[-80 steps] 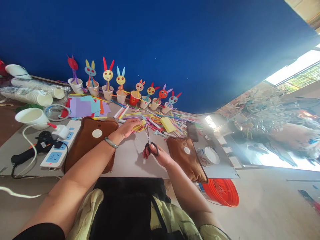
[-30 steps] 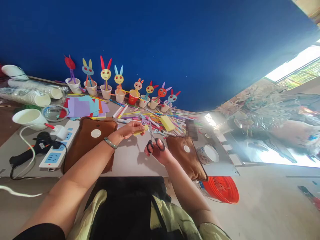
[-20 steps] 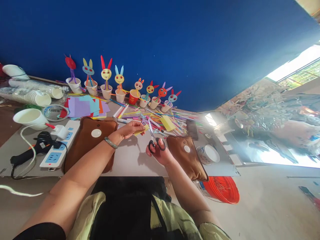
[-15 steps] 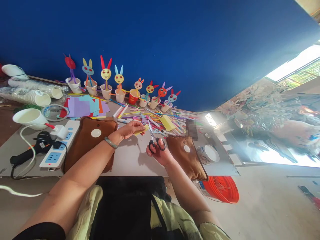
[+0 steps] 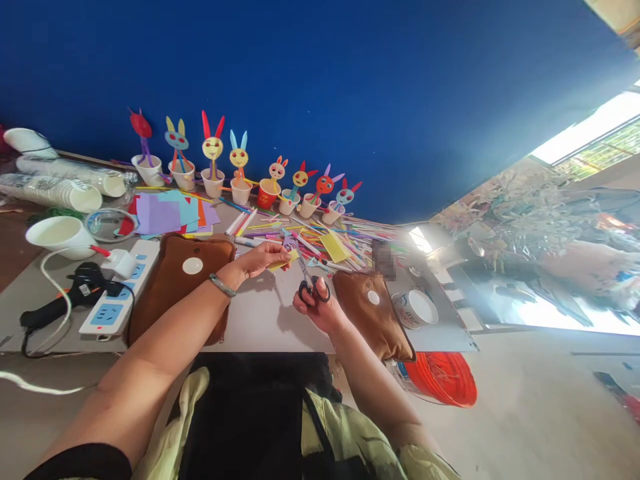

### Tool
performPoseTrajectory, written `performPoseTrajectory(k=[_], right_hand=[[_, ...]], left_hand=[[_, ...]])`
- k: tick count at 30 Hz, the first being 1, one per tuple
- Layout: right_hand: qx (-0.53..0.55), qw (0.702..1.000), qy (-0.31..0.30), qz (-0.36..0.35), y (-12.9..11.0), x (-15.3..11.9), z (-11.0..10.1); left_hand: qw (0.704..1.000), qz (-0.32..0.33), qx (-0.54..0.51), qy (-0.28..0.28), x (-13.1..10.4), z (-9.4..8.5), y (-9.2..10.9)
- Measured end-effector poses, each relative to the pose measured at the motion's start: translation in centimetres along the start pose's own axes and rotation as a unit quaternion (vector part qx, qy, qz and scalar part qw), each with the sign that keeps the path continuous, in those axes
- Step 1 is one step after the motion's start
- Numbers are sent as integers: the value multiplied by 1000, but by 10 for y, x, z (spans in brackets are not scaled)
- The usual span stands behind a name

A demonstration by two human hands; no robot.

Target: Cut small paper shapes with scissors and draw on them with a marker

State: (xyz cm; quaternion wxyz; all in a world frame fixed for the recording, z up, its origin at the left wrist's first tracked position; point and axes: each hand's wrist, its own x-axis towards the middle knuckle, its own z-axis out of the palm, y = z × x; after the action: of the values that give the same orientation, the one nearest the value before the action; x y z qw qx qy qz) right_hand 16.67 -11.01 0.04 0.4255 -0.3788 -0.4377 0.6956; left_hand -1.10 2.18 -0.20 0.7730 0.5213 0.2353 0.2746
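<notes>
Currently in the left hand: the left hand point(image 5: 264, 259) has thumb and fingers pinched together on a small yellow paper piece point(image 5: 293, 257), which sticks out past the fingertips over the worktop point(image 5: 275, 333).
Right hand: the right hand point(image 5: 320, 310) is closed around the black handles of a pair of scissors point(image 5: 311, 283), fingers in the loops.
Scissor blades: pointing away from the body, just beside the paper's free edge; whether they touch it cannot be told.
Left wrist: a greyish-green bangle point(image 5: 223, 285).
Ahead of the hands: a loose heap of coloured sticks point(image 5: 305, 239), with a larger yellow paper pad point(image 5: 336, 247) lying on it.
Either side: one brown plush cushion point(image 5: 170, 293) partly under the left forearm, a second brown plush cushion point(image 5: 373, 317) beside the right hand, each with a round white spot.
Far left: a white power strip point(image 5: 120, 290), a black glue gun point(image 5: 65, 303), an upright white cup point(image 5: 57, 240), and stacked cups in clear plastic point(image 5: 65, 193).
Right end: a printed white tub point(image 5: 406, 311) on the worktop; a red bucket point(image 5: 463, 387) below its edge.
Back row: coloured paper sheets point(image 5: 157, 213) at left, then eight long-eared paper-headed figures point(image 5: 213, 148) standing in seven white paper cups point(image 5: 213, 185) and one red paper cup point(image 5: 267, 195).
Behind: a plain blue wall point(image 5: 280, 80).
</notes>
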Motion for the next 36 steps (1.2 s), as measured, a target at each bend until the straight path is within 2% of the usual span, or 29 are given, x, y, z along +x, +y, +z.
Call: performPoseTrajectory(k=[8, 11, 14, 17, 21, 25, 28, 32, 36], right_hand=[[8, 999, 35, 8, 4, -2, 0], [22, 998, 65, -4, 4, -1, -4], [28, 992, 115, -35, -1, 2, -8], [-5, 978, 196, -72, -8, 8, -10], [-49, 955, 281, -79, -10, 22, -12], [-67, 961, 265, -50, -2, 32, -12], [-99, 961, 253, -49, 3, 33, -12], [-143, 946, 283, -75, -8, 37, -23], [-188, 920, 330, -96, -38, 49, -50]], left_hand=[[1000, -1, -1, 5, 1, -1, -3], [1000, -12, 6, 9, 1, -1, -3], [1000, -22, 7, 15, 2, 0, -5], [1000, -14, 17, 17, 1, 0, -5], [998, -12, 51, -28, -1, 1, -4], [994, -17, 68, -88, -1, 1, -4], [992, -18, 77, -100, 0, 1, -6], [996, -24, 62, -66, 2, 2, -8], [1000, -2, 30, 1, 5, 1, -9]])
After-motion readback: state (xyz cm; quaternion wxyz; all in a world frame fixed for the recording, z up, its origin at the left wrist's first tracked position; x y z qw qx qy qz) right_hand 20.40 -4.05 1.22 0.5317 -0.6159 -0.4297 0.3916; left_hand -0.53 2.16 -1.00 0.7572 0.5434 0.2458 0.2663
